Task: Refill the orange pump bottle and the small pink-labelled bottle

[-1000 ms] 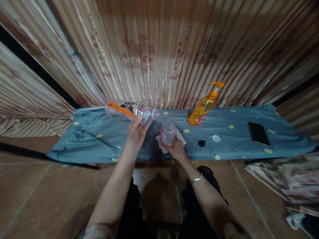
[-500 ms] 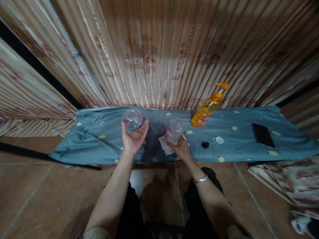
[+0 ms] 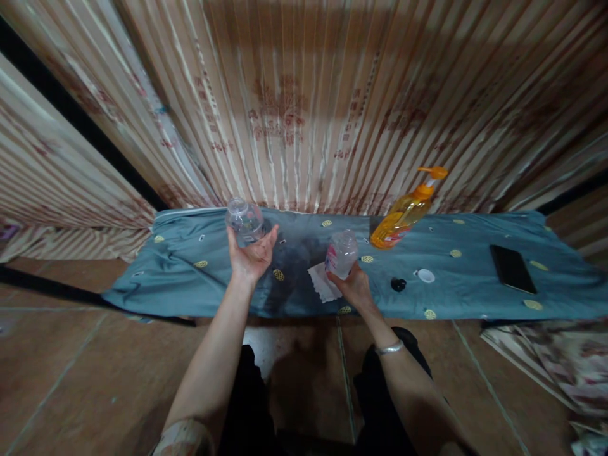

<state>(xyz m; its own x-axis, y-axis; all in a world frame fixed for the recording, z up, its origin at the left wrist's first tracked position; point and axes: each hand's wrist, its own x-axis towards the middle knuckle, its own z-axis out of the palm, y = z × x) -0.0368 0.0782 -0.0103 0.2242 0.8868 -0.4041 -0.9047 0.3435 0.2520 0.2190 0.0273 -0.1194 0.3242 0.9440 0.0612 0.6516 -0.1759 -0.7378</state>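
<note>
My left hand is palm up, its thumb at the near left side of a round clear jar and its fingers spread toward the right. The jar is tilted, with its narrower neck at the upper left; the hand appears to support it. My right hand is wrapped round the lower part of a clear plastic bottle with a pink label. Partly under that bottle lies a white tissue on the cloth. A silver bracelet is on my right wrist.
A teal patterned cloth covers the narrow table. An orange pump bottle stands at the back. To the right are a small black object, a white oval piece and a black phone. A striped curtain hangs behind.
The jar has tipped, its neck now pointing to the upper left, and it has shifted a little left along with my left hand. The bottle remains in my right hand.
</note>
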